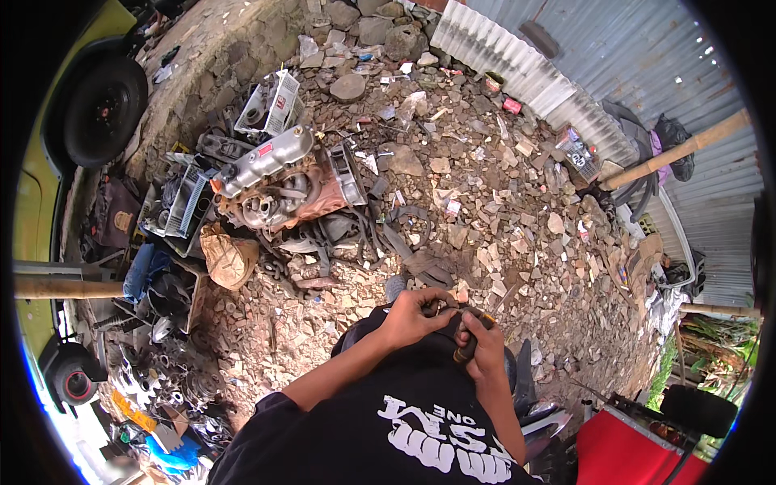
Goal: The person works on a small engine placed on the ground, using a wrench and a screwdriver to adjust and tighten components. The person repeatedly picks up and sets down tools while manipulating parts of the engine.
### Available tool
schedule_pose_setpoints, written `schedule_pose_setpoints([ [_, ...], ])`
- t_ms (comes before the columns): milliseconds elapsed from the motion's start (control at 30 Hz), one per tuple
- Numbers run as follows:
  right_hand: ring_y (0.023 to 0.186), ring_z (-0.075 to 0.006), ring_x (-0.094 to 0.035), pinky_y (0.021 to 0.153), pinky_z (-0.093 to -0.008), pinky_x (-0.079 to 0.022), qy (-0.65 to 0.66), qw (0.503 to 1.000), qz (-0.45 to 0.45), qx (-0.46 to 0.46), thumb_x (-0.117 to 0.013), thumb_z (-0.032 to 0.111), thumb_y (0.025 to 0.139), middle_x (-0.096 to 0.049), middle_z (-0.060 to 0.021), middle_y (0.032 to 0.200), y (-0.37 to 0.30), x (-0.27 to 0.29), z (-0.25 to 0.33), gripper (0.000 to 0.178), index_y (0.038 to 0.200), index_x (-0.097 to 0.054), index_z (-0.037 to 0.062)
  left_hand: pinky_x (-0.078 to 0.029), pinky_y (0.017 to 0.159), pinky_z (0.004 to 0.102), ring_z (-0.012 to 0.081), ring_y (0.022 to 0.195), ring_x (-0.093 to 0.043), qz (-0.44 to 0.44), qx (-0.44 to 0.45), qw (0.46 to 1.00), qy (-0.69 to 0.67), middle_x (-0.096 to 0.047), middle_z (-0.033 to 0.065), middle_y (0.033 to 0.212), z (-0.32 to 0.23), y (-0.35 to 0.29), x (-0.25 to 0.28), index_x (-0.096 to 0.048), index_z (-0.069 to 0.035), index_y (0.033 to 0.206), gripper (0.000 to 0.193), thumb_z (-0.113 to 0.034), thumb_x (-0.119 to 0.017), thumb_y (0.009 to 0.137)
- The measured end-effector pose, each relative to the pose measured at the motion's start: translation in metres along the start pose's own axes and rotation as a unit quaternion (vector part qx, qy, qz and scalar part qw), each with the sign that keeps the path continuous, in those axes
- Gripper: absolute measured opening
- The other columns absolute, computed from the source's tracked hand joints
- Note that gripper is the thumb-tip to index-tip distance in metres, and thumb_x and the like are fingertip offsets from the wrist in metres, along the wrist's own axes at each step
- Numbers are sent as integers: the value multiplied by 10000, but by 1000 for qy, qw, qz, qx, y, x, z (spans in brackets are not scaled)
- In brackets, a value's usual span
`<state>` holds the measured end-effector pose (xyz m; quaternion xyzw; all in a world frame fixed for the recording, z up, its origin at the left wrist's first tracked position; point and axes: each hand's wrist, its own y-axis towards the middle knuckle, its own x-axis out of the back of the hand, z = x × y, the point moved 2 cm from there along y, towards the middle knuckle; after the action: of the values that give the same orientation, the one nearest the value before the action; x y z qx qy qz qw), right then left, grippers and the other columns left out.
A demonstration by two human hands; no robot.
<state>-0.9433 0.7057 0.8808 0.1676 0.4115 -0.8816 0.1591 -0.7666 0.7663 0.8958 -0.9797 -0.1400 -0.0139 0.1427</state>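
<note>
My left hand (pixel 412 318) is in front of my body, its fingers closed in a pinch around a small dark piece (pixel 437 308) too small to name. Close beside it, my right hand (pixel 487 347) is wrapped round a screwdriver (pixel 465 352) with a black and yellow handle. A thin dark shaft seems to point up and to the right from it. The right fingertips come up against the small piece by the left hand. Both hands hang over my lap, above the dark shirt (pixel 364 428).
Beyond my hands, an engine (pixel 295 190) lies on rubble-strewn ground (pixel 485 202). Left of it are crates (pixel 190 202), a brown paper bag (pixel 229 257) and loose metal parts (pixel 162 376). Corrugated sheets (pixel 517 65) and a bamboo pole (pixel 679 149) stand right; a red panel (pixel 622 449) is near.
</note>
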Motion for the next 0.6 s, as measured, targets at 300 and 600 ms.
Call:
schedule_pose_setpoints([
  [300, 597, -105, -560, 538, -260, -459, -101, 990, 56, -84, -748, 144, 953, -615, -29, 748, 179, -32, 123, 191, 1010, -674, -23, -346, 512, 274, 47, 585, -389, -89, 33, 994, 57, -459, -38, 626, -23, 176, 17, -762, -37, 1058, 210, -161, -790, 891],
  [600, 615, -102, -519, 559, -261, -425, -170, 958, 138, -185, -717, 106, 960, -587, -25, 789, 424, -66, 292, 118, 972, -620, 40, -548, 637, 423, 362, 693, -720, -444, 184, 869, 117, -718, 180, 737, 18, 352, 12, -756, -26, 909, 258, -276, -729, 962],
])
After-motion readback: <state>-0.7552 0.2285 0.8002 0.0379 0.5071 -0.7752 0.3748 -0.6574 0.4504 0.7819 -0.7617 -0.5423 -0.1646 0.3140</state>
